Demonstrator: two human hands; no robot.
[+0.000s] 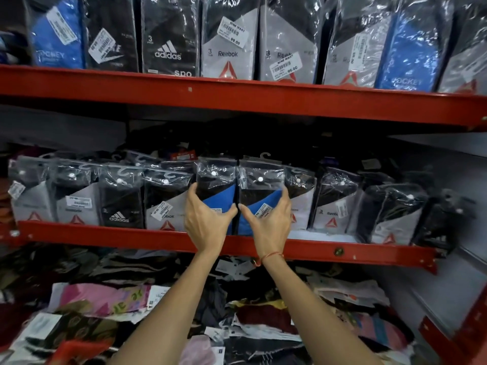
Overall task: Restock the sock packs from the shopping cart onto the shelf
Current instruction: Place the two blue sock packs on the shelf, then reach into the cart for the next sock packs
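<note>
Two black-and-blue sock packs stand upright side by side in the middle of the red middle shelf (316, 250). My left hand (207, 222) grips the left blue pack (217, 183) at its lower half. My right hand (268, 222) grips the right blue pack (261, 185), with a red thread on that wrist. Grey Reebok packs (163, 204) and a black Adidas pack (120, 204) stand in a row to the left, more Reebok packs (332, 204) to the right. The shopping cart is out of view.
The upper red shelf (237, 98) carries a row of upright packs (168, 35). Below the middle shelf lies a loose heap of mixed sock packs and garments (110, 301). A red shelf bracket (471, 325) juts out at the lower right.
</note>
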